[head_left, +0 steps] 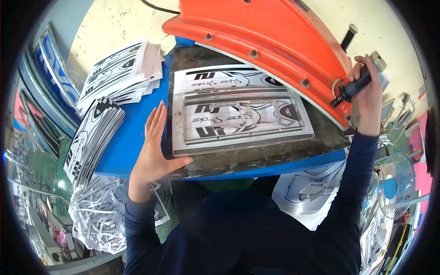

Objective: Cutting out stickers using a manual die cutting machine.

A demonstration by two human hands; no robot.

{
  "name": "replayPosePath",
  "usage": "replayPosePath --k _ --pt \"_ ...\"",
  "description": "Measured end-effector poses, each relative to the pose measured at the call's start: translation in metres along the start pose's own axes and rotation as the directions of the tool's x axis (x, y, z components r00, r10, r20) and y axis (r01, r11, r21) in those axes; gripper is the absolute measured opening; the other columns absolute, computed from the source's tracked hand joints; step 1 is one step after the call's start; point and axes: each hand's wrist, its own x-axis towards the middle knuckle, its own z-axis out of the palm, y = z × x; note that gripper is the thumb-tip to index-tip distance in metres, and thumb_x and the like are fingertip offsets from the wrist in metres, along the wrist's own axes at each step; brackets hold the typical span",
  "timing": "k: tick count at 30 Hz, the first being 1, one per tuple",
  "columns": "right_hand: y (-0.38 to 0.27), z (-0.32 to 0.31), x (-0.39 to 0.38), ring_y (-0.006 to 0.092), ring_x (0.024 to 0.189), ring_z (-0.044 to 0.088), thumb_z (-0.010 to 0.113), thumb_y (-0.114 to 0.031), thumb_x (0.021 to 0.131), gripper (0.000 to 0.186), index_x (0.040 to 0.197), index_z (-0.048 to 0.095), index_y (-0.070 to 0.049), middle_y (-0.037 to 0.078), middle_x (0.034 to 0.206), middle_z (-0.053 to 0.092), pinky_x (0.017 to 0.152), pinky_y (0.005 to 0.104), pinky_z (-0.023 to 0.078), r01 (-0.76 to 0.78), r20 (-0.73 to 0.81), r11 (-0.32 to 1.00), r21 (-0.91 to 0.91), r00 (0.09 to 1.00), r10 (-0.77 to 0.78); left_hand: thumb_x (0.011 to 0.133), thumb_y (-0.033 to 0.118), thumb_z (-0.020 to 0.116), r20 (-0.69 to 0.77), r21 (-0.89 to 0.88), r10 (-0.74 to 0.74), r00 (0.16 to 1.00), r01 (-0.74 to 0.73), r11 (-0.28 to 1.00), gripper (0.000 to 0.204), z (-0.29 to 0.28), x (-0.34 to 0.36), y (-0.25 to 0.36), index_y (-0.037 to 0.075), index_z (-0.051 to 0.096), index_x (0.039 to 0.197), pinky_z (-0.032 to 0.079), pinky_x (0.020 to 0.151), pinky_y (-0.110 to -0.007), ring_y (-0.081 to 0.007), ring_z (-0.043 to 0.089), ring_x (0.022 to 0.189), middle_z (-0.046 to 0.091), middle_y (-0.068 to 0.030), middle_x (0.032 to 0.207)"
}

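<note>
My right hand [366, 98] is wrapped round a black handle [357, 85] at the end of the orange swing arm [256, 27] of a cutting press. The arm spans the far side of a dark, worn cutting board [247, 160]. My left hand [151, 153] lies open at the board's left edge, fingers stretched and thumb out, holding nothing. Beside it, a clear plate-like cutting die [179, 121] with raised blade outlines rests on printed white sheets [183, 79] with black graphics. The swing arm hides part of the sheet's far right corner.
Two stacks of printed sheets, one far [114, 75] and one near [94, 137], stand on the blue table [130, 130] at left. White cut scraps [98, 215] hang below them. Another sheet [307, 192] lies beneath the table edge. A blue fan [395, 187] stands at right.
</note>
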Motion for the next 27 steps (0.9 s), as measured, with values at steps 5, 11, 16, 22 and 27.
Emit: replayPosePath --k 5,11,16,22,27 --pt "0.026 -0.041 0.054 0.015 0.064 0.05 0.073 -0.023 0.101 0.025 0.087 0.06 -0.009 0.001 0.067 0.048 0.067 0.0309 0.045 0.001 -0.257 0.999 -0.038 0.966 -0.011 0.06 0.026 0.099 -0.003 0.031 -0.02 1.0 0.02 0.999 0.129 0.002 -0.002 0.0 -0.001 0.029 0.166 0.025 0.129 -0.054 -0.0451 0.025 0.16 0.028 -0.0215 0.174" --pt "0.046 -0.086 0.114 0.0132 0.063 0.056 0.082 -0.024 0.094 0.026 0.087 0.061 -0.01 0.0 0.069 0.057 0.062 0.0296 0.048 -0.03 -0.324 0.997 -0.077 0.946 0.004 0.059 0.019 0.096 -0.01 -0.001 -0.03 0.999 0.03 1.0 0.123 0.001 -0.001 -0.003 0.0 0.036 0.165 0.027 0.128 -0.052 -0.0426 0.029 0.159 0.037 -0.0192 0.171" --pt "0.06 -0.11 0.142 0.0153 0.064 0.061 0.084 -0.018 0.089 0.024 0.095 0.069 0.0 0.004 0.074 0.064 0.062 0.0311 0.053 0.003 -0.335 0.992 -0.124 0.941 -0.045 0.061 0.028 0.095 0.01 -0.029 -0.034 0.999 0.034 0.999 0.115 -0.001 0.0 -0.004 0.0 0.044 0.161 0.028 0.128 -0.052 -0.042 0.03 0.159 0.039 -0.0186 0.17" --pt "0.068 -0.087 0.125 0.0193 0.073 0.069 0.08 -0.021 0.09 0.035 0.113 0.066 0.001 0.006 0.082 0.07 0.068 0.0361 0.056 0.064 -0.467 0.915 -0.398 0.844 -0.262 0.063 0.033 0.091 0.047 -0.058 -0.029 0.998 0.032 0.998 0.107 -0.002 0.005 0.0 -0.001 0.05 0.157 0.027 0.127 -0.052 -0.042 0.031 0.159 0.042 -0.0184 0.169" --pt "0.075 0.006 -0.013 0.0356 0.137 0.058 0.08 -0.031 0.093 0.075 0.15 0.048 0.006 0.026 0.146 0.058 0.111 0.0455 0.048 0.281 0.069 0.425 -0.86 0.891 -0.449 0.064 0.032 0.089 0.073 -0.092 -0.043 0.996 0.05 0.994 0.103 -0.002 0.005 0.0 -0.004 0.052 0.154 0.026 0.127 -0.051 -0.0433 0.032 0.158 0.043 -0.0206 0.168"
